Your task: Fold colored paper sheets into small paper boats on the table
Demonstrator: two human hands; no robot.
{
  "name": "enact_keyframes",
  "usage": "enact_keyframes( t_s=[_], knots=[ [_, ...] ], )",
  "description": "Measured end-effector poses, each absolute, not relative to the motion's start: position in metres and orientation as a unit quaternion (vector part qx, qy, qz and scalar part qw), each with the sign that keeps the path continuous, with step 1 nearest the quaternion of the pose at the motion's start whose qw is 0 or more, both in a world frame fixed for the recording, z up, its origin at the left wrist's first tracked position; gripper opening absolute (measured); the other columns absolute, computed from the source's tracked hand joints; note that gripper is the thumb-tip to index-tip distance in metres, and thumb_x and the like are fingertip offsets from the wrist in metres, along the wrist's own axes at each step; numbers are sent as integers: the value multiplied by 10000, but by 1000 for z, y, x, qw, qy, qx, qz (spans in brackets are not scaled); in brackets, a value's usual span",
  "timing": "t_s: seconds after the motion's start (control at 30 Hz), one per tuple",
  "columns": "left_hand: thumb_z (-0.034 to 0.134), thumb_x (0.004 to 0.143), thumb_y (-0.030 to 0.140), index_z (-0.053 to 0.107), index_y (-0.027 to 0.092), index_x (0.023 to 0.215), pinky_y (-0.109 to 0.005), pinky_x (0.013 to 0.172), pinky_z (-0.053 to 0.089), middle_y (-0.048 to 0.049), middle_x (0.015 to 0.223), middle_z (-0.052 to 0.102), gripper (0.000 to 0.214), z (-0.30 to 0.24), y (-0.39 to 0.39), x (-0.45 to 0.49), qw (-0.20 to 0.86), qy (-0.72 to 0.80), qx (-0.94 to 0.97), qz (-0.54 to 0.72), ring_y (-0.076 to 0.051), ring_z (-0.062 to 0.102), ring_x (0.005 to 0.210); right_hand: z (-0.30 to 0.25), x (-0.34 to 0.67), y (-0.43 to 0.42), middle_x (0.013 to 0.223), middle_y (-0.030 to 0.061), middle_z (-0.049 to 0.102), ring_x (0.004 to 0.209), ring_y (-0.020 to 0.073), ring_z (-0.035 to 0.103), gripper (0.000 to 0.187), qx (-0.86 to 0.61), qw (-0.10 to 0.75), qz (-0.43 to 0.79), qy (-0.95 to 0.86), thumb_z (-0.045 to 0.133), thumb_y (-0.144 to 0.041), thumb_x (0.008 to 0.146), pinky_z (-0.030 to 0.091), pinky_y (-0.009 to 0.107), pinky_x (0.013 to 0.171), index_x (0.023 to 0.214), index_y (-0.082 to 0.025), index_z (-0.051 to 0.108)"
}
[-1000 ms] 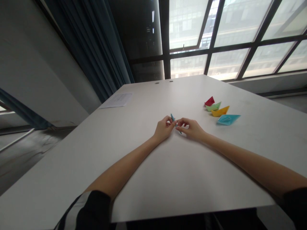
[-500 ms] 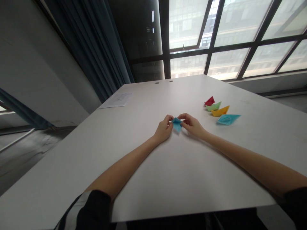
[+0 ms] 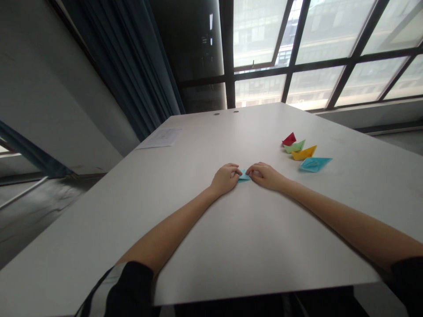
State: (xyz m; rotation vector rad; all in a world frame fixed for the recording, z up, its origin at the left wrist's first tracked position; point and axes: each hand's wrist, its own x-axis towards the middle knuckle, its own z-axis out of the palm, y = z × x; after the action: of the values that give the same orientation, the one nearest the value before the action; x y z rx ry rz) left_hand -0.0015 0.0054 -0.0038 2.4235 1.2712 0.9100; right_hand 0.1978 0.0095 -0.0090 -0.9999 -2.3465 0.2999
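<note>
Head view: the paper [image 3: 245, 175] lies flat on the table [image 3: 231, 237], near its middle. The left hand [image 3: 224, 178] and right hand [image 3: 266, 175] pinch its ends with curled fingers. They seem to be pressing a crease, which next calls for firm, even pressure. Boats [image 3: 304, 153] sit to the right.

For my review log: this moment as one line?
left hand: on blue folded paper | right hand: same paper | beside: four paper boats

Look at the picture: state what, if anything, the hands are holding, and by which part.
A small blue folded paper, down on the table. The left hand pinches its left end, the right hand its right end.
</note>
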Motion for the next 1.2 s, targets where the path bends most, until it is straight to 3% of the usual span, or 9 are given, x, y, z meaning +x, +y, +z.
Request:
enact_keyframes(
  t_s=[0.17,0.37,0.57,0.77,0.97,1.2],
  knots=[
    [480,751,215,685,218,738,-351,911,410,-20,1015,645,206,-1,3,-1,71,461,837,285,-189,541,979,-7,196,8,891,63,667,876,202,568,210,-385,253,72,-885,473,-282,817,404,339,821,886,-200,654],
    [520,746,267,657,208,774,-340,840,427,-39,901,647,152,-3,5,0,39,487,830,269,-195,548,902,-5,192,5,865,58,669,869,206,562,180,-411,250,51,-875,501,-291,806,397,330,802,844,-208,656],
    [499,775,329,629,188,943,-393,814,414,-79,1002,618,254,-6,7,-1,2,531,817,225,-240,520,945,-10,191,5,1000,74,646,961,230,531,252,-466,237,31,-852,509,-363,809,379,364,837,968,-209,630],
    [500,775,296,622,188,848,-364,804,413,-64,954,617,178,-6,7,-1,19,521,823,226,-220,517,927,-16,192,8,1097,90,607,1017,246,509,336,-485,215,27,-847,484,-422,819,374,393,855,1052,-215,609],
    [481,797,339,617,209,996,-397,856,391,-74,1057,599,274,-9,7,0,13,523,826,212,-235,498,998,-18,191,10,1097,83,608,1030,240,505,316,-482,222,48,-846,487,-390,819,373,396,864,1059,-220,603],
    [514,777,337,645,223,895,-402,866,388,-53,1017,609,210,-9,9,0,51,515,826,223,-234,499,996,-21,192,12,1100,57,613,1030,241,503,298,-483,232,73,-841,497,-366,805,367,397,874,1046,-228,605]
  ],
)
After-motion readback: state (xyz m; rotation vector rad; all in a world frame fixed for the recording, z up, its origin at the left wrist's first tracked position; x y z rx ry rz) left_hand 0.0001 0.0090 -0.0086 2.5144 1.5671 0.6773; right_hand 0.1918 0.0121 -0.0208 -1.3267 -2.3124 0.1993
